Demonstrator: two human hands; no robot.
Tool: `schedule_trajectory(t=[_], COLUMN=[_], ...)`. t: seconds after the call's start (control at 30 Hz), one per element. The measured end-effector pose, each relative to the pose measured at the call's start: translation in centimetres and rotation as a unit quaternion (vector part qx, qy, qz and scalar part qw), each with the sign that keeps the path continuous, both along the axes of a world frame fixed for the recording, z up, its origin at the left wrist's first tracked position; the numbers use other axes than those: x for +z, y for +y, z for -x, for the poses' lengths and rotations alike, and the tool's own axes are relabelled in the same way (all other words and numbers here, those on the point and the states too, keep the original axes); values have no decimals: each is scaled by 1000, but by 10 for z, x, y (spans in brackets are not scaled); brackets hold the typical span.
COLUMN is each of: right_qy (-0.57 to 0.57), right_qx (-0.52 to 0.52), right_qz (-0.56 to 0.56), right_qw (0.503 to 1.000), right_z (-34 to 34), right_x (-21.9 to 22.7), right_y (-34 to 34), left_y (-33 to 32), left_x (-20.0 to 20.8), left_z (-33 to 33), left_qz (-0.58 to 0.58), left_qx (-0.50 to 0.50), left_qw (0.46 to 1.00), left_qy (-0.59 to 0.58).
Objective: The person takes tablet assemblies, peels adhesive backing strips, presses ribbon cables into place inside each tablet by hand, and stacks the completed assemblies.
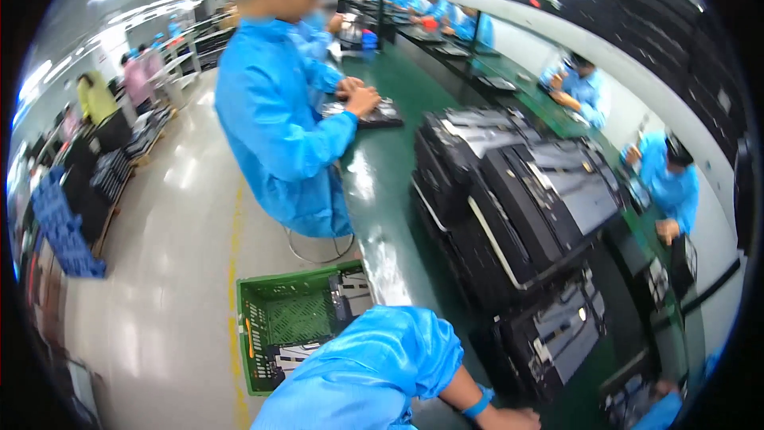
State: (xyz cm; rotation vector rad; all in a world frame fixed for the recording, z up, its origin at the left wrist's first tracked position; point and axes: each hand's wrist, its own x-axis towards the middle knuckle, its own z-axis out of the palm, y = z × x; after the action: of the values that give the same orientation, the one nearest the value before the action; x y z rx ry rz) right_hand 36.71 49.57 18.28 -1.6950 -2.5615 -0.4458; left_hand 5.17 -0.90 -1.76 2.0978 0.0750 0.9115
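Note:
My left arm, in a shiny blue sleeve, reaches in from the lower edge and bends toward the right. A blue band (479,403) circles its wrist. My left hand (511,419) is cut off by the lower edge, near the front of the green bench (383,259). Its fingers are mostly hidden, so what they hold, if anything, does not show. Above and right of it lies an opened laptop base (553,338) with dark grey and black parts. Behind that rises a stack of similar laptop bases (549,191). My right hand does not show.
A green plastic crate (296,277) with several laptop parts stands left of the bench. Beyond it, a co-worker in blue (274,119) handles a device on the bench. More co-workers sit across, behind a long shelf (557,28). A blurred hand (665,388) shows lower right; whose is unclear.

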Motion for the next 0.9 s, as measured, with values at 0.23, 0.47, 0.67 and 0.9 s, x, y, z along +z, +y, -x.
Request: schedule_trajectory(t=[0.23,0.47,0.67,0.9], right_qy=[200,629,774,875], right_qx=[-258,-267,-258,-213], right_qz=[133,-33,-11,65], right_qw=[936,729,578,430], right_z=[-109,-25,35,119], right_x=[-23,-6,-137,-155], right_y=[-340,-453,-558,-615], left_y=[19,13,-2,-34], left_x=[0,21,39,45], left_z=[15,14,18,57], left_qz=[71,130,118,183], left_qx=[15,14,50,22], left_qw=[997,989,987,963], left_qy=[38,67,94,194])
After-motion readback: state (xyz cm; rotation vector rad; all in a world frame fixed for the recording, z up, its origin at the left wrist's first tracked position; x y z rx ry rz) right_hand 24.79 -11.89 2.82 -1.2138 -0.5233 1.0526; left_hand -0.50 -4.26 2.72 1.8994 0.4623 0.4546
